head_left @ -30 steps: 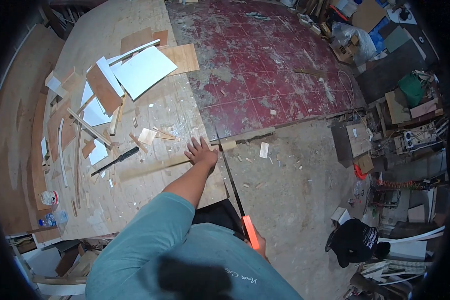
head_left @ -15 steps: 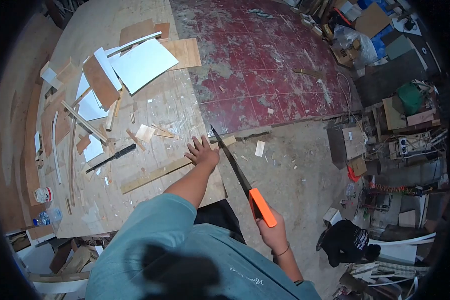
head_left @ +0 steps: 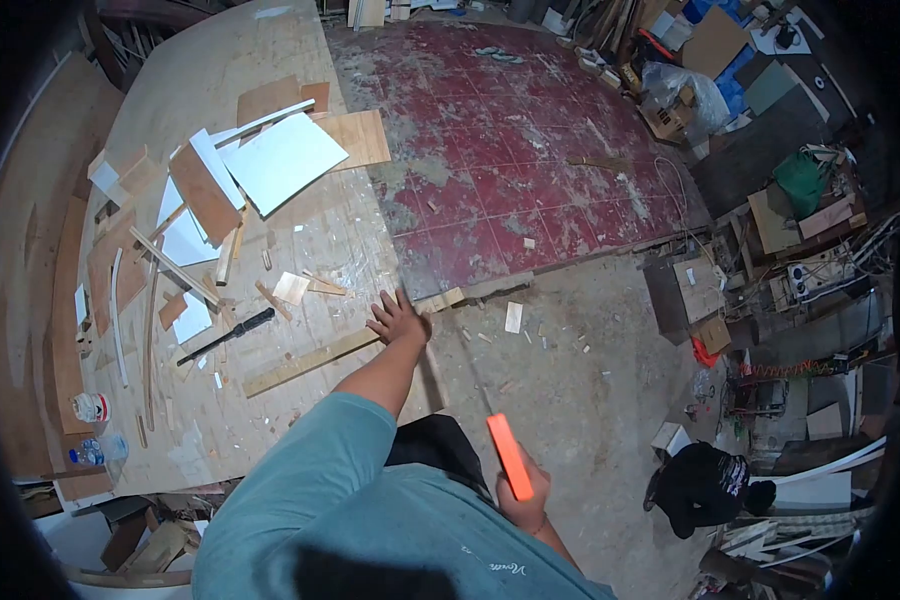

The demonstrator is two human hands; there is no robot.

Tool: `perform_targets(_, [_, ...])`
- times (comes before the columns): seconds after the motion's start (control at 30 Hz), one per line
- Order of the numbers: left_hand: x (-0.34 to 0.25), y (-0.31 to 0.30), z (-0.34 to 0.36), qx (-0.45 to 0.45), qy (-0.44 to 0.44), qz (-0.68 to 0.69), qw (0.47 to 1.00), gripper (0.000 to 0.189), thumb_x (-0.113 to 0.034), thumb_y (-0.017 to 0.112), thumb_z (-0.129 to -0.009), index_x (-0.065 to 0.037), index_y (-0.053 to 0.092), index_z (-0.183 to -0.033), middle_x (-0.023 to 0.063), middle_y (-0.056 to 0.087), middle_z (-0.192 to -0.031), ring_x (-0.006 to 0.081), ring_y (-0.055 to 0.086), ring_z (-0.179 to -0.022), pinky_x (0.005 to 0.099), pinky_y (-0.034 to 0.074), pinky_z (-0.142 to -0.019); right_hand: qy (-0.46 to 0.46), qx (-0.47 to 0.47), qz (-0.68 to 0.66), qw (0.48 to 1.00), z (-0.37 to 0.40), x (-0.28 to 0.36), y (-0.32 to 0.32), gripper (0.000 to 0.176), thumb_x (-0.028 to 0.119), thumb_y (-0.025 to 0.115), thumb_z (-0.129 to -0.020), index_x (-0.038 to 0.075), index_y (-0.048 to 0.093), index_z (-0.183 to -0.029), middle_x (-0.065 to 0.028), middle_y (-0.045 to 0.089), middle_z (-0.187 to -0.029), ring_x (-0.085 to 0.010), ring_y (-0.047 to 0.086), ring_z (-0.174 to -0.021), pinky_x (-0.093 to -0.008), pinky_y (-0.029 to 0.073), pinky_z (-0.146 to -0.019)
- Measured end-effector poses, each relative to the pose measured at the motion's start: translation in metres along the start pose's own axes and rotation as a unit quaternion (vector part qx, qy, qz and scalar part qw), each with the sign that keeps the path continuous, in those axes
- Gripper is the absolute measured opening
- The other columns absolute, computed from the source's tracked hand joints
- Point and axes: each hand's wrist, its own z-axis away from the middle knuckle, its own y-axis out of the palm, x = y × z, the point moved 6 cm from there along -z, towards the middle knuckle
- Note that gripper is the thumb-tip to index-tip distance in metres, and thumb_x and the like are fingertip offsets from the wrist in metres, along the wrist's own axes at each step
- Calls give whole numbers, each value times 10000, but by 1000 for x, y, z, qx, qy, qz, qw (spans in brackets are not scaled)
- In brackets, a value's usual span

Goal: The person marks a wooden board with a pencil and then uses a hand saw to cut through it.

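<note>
Long, narrow, pale wooden strip: near right part of the light plywood tabletop, right end past the right edge. Left hand flat across it near that edge, fingers spread wide, not wrapped round anything.

Right hand closed round the orange handle of a handsaw, near side, right of the table. Blade motion-blurred; can't tell if it touches the strip.

Progress: strip looks like one length, end not off, though the hand covers part. Cut depth not readable. Wood scraps on the concrete floor, right; can't say which piece they came from.

Left of strip: slim black tool. Farther: rectangular white panel.

Writing: white script on the teal shirt, too blurred to read. Jar label, far left: illegible. No brand readable.
</note>
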Motion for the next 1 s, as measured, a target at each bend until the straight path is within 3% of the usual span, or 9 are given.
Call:
perform_targets(0.07, [4, 8, 4, -4, 9, -14, 1000, 866, -521, 519, -922, -176, 64, -1573, 130, -67, -1634, 426, -38, -1482, 637, -28, -1144, -85, -64, 46, 993, 8, 33, -28, 492, -42, 574, -713, -63, 611, -1203, -208, 695, -978, -286, 717, -823, -332, 543, -733])
perform_targets(0.13, [0, 3, 2, -26, 12, 10, 1000, 880, -532, 524, -910, -184, 62, -1574, 135, -56, -1633, 425, -40, -1483, 633, -25, -1147, 21, -89, -65, 994, 17, 21, -45, 521, -19, 581, -689, -77, 590, -1207, -110, 616, -747, -209, 622, -615, -292, 506, -627])
perform_targets(0.27, [7, -14, 24, -22, 86, 4, 996, 850, -448, 676, -838, -182, 261, -1530, 151, 25, -1623, 395, 12, -1487, 633, -6, -1149, 12, -140, -82, 987, 17, 17, -54, 373, 1, 589, -730, -74, 588, -1096, -71, 565, -685, -149, 572, -581, -275, 471, -581])
perform_targets(0.3, [16, -15, 22, -95, 113, 36, 988, 663, -371, 729, -808, -186, 491, -1398, 134, 188, -1593, 364, 124, -1474, 617, 26, -1157, 61, -149, -150, 975, 19, 15, -54, 278, 18, 594, -764, -59, 583, -1031, -53, 555, -676, -135, 560, -570, -268, 461, -562])
perform_targets(0.4, [37, -28, 16, -122, 196, 34, 972, 467, -341, 720, -820, -196, 631, -1255, 95, 450, -1450, 320, 314, -1402, 618, 38, -1151, 76, -169, -186, 965, 37, -18, -53, 100, 66, 607, -849, -9, 545, -874, -22, 543, -660, -110, 544, -539, -258, 451, -509])
perform_targets(0.43, [40, -43, 21, -124, 234, 68, 962, 386, -344, 704, -830, -175, 678, -1176, 84, 637, -1166, 308, 536, -1187, 540, 256, -1112, 115, -168, -209, 956, 41, -24, -49, 96, 66, 607, -851, -4, 542, -862, -25, 545, -653, -109, 544, -530, -262, 453, -498])
perform_targets(0.57, [44, -105, 50, -88, 367, 156, 913, 393, -361, 664, -864, -141, 659, -1189, 155, 647, -925, 349, 631, -874, 406, 499, -777, 183, -156, -239, 941, 40, -42, -32, 93, 48, 611, -851, 13, 528, -828, -22, 545, -630, -107, 531, -499, -259, 441, -473])
perform_targets(0.8, [56, -234, 158, -55, 439, 223, 869, 451, -249, 709, -850, -45, 632, -1245, 123, 587, -822, 281, 569, -764, 363, 466, -710, 224, -71, -266, 935, -13, -11, -3, 61, 0, 594, -857, 11, 535, -865, -5, 514, -599, -92, 494, -460, -257, 413, -443])
perform_targets(1.0, [50, -292, 244, -134, 514, 58, 845, 424, -281, 732, -825, -42, 676, -1171, 125, 612, -837, 288, 593, -785, 382, 476, -722, 193, 19, -409, 892, -73, 29, 25, 280, 274, 634, -938, 18, 572, -842, -25, 544, -625, -96, 488, -480, -249, 404, -453])
